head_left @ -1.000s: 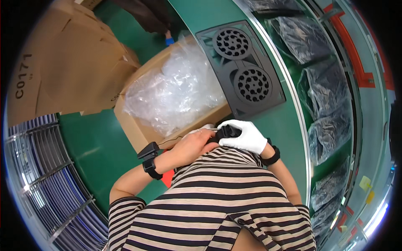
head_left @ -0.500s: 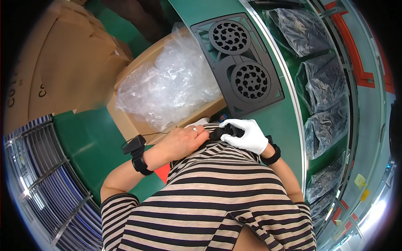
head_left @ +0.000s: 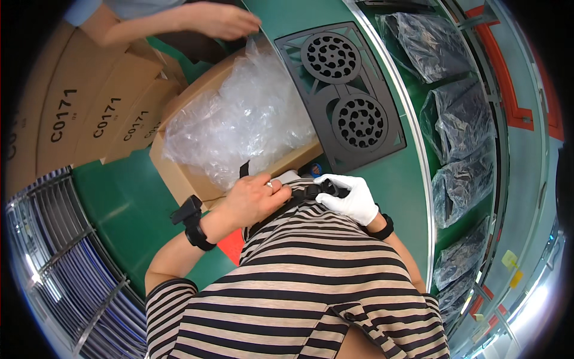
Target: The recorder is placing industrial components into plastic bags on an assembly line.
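At my waist, against the striped shirt, runs a black strap (head_left: 298,197) with small dark fittings on it. My bare left hand (head_left: 256,197), a ring on one finger, is closed round its left part, and a loose black strap end (head_left: 244,169) sticks up beyond the knuckles. My right hand (head_left: 353,198), in a white glove, pinches a black buckle-like piece (head_left: 330,189) on the same strap. Its exact shape is partly hidden by the glove. Both wrists carry black bands.
Ahead stands an open cardboard box (head_left: 185,182) filled with clear plastic bags (head_left: 239,125). Beside it, a dark panel (head_left: 391,134) with two round perforated discs lies on the green bench. Another person's hand (head_left: 224,21) reaches over from the far left. Flat cartons (head_left: 89,119) stand at left; bagged parts (head_left: 460,113) line the right.
My left hand has moved left and slightly down, drawing the strap out, and a strap end now shows above it. My right hand barely shifted. Another person's arm has entered at the far left.
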{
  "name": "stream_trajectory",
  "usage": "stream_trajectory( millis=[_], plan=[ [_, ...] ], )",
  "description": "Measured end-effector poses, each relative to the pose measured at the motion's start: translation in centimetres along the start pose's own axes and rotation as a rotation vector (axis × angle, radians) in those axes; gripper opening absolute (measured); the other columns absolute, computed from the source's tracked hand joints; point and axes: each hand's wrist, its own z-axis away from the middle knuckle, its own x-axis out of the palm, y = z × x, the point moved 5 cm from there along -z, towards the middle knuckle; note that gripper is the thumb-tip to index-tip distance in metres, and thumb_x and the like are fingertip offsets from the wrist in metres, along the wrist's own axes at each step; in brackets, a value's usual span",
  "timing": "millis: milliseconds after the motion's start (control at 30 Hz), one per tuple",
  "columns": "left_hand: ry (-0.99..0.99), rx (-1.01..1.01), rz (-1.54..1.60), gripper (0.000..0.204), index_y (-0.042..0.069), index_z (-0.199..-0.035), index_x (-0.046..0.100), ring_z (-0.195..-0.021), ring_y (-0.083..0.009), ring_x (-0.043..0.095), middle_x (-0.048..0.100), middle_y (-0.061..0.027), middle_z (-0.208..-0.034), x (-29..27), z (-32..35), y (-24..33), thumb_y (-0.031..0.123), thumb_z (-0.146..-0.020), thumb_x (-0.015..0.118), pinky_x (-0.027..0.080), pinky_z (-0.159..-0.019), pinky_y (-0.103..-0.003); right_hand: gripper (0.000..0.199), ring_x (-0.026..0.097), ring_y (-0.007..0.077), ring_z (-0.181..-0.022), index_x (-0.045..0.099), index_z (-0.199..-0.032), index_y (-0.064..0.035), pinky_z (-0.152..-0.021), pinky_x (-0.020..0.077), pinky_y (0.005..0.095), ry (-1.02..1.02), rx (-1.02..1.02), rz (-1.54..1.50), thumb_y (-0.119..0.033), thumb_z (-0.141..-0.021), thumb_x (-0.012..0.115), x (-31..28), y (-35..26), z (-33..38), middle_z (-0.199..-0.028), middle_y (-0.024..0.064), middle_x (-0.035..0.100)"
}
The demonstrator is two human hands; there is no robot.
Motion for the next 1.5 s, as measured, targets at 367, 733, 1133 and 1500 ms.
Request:
stream_trajectory(
  millis=[367, 733, 1133, 1500],
  plan=[
    [0.025, -0.362, 0.638, 0.029, 0.002, -0.093, 0.061, -0.073, -0.029, 0.057, 0.057, -0.0122, -0.081, 2.1, 0.9, -0.6, 0.029, -0.083, 0.067, 0.045, -0.064, -0.038, 0.023, 0.055, 0.0043, -0.073, 0.066, -0.099, 0.0022, -0.066, 0.0461, 0.0203, 0.109, 0.137, -0.232, -0.011, -0.081, 0.069, -0.3, 0.5, -2.1, -0.081, 0.0013, 0.065],
    [-0.24, -0.781, 1.701, 0.019, 0.01, -0.083, 0.055, -0.068, -0.0008, 0.04, 0.047, 0.0097, -0.073, 6.4, 6.3, -2.1, 0.026, -0.094, 0.058, 0.036, -0.061, -0.018, 0.024, 0.052, 0.0031, -0.068, 0.066, -0.102, 0.0013, -0.063, 0.0445, 0.02, 0.045, 0.099, -0.259, -0.014, -0.082, 0.068, 0.8, -0.3, -2.1, -0.075, 0.0004, 0.064],
    [0.092, -0.879, 1.737, 0.015, 0.008, -0.085, 0.057, -0.049, -0.0004, 0.033, 0.046, 0.008, -0.067, 0.7, 3.0, 1.5, 0.02, -0.094, 0.057, 0.026, -0.045, -0.016, 0.031, 0.049, 0.0018, -0.063, 0.067, -0.104, -0.0032, -0.06, 0.0424, 0.019, 0.123, 0.035, -0.019, -0.011, -0.075, 0.074, -3.4, -5.9, 1.7, -0.07, -0.0029, 0.061],
    [0.208, -1.116, 2.031, 0.016, 0.008, -0.086, 0.053, -0.042, -0.0022, 0.026, 0.044, 0.0039, -0.062, -5.1, 8.7, 2.4, 0.02, -0.096, 0.052, 0.017, -0.039, -0.019, 0.033, 0.051, 0.0025, -0.062, 0.067, -0.105, -0.0026, -0.058, 0.043, 0.019, -0.213, 0.133, -0.12, -0.019, -0.077, 0.074, 1.2, -9.6, -2.2, -0.071, 0.0007, 0.064]
  ],
)
